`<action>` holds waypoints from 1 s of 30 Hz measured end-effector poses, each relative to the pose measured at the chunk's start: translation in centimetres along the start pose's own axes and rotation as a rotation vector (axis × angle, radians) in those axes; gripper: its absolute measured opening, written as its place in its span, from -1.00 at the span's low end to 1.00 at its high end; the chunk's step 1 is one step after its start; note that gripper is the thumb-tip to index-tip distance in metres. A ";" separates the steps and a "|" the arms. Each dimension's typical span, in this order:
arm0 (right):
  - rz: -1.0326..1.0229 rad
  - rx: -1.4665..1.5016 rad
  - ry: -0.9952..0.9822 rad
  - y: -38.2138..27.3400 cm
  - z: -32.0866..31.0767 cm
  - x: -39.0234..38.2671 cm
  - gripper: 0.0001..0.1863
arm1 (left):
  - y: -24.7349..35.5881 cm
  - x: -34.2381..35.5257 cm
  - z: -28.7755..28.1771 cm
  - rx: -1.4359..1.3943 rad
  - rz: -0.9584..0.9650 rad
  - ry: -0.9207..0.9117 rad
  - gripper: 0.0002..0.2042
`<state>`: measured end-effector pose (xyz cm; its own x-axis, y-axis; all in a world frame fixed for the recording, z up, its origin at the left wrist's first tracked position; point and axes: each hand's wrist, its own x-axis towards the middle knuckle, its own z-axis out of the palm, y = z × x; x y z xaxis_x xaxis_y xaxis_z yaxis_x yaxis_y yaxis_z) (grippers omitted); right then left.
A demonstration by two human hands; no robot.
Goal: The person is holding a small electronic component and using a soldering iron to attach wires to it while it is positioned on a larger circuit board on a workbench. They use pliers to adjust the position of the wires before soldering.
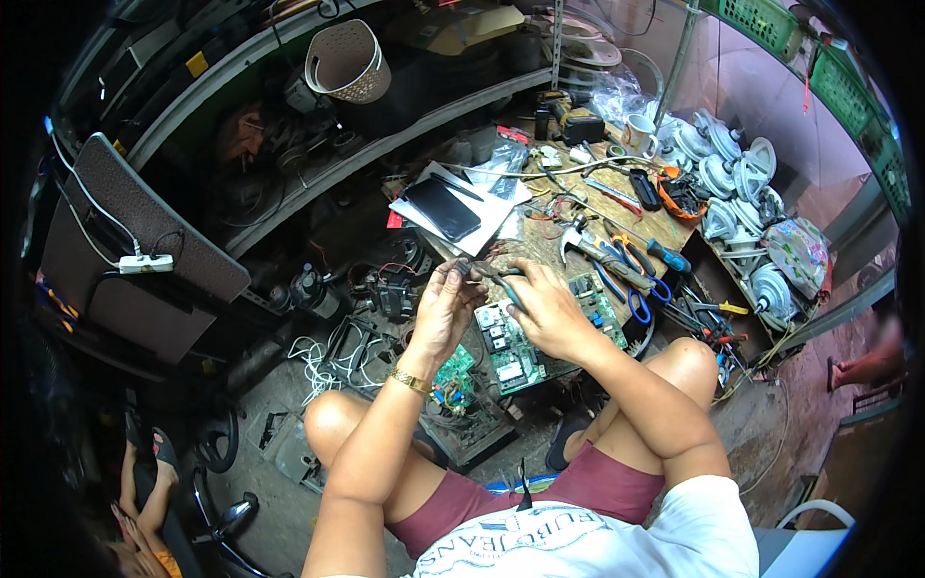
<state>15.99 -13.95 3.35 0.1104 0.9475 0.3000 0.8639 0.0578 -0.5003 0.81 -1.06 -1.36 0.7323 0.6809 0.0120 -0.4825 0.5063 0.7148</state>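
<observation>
My left hand (448, 306) is raised over the near edge of the workbench, its fingers pinched on a small dark part (463, 269) whose kind I cannot make out. In my right hand (551, 306) is a pair of pliers (513, 292) with blue-grey handles, its jaws reaching toward that part. Whether the jaws touch it is too small to tell. Below both hands lies a green circuit board (501, 358) with black and white components, partly covered by my right hand. Lower down, a second green circuit board (453, 380) shows beside my left wrist.
A black phone (443, 210) lies on white papers beyond my hands. To the right are a hammer (590, 249), a blue screwdriver (668, 254) and blue-handled scissors (647, 301). White pulley-like parts (718, 173) pile up far right. Another person's legs (154, 482) show at lower left.
</observation>
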 end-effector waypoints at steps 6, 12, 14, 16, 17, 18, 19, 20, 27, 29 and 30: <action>-0.012 -0.026 -0.101 1.0 -2.2 0.5 -0.80 | 3.1 0.1 0.9 1.158 0.237 -0.029 -0.72; 0.072 -0.280 -0.458 3.4 -6.6 1.2 -0.63 | 3.5 -0.2 0.2 1.700 0.353 -0.213 -0.70; 0.042 -0.318 -0.427 5.6 -5.7 0.9 -0.62 | 2.8 0.1 -0.5 1.572 0.329 -0.143 -0.67; 0.289 -0.327 -0.488 8.5 -5.3 0.7 -0.53 | 2.7 0.0 0.1 1.548 0.175 -0.018 -0.66; 0.380 -0.372 -0.462 8.8 -5.5 0.6 -0.51 | 2.6 -0.1 0.0 1.551 0.143 0.044 -0.67; 0.471 -0.415 -0.434 9.1 -5.5 0.6 -0.50 | 2.6 -0.1 0.0 1.552 0.111 0.106 -0.67; 0.516 -0.502 -0.456 9.1 -5.4 1.1 -0.54 | 2.7 -0.1 0.4 1.589 0.147 0.093 -0.68; 0.456 -0.481 -0.313 9.0 -5.1 1.1 -0.56 | 2.4 -0.1 0.4 1.546 0.230 0.085 -0.68; 0.453 0.870 -0.204 2.7 -1.2 3.0 -0.67 | 1.0 -0.6 1.5 1.524 0.467 0.042 -0.64; 0.169 0.548 -0.115 3.2 -0.3 2.5 -0.76 | 1.3 -0.7 2.3 1.655 0.496 -0.010 -0.65; 0.088 0.361 -0.039 3.5 0.0 2.2 -0.78 | 1.3 -0.7 2.6 1.720 0.511 -0.035 -0.65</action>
<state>19.26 -11.71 2.24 0.1514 0.9647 0.2154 0.6225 0.0762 -0.7789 0.92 -2.24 1.43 0.7059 0.5553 0.4396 0.3323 -0.8078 0.4869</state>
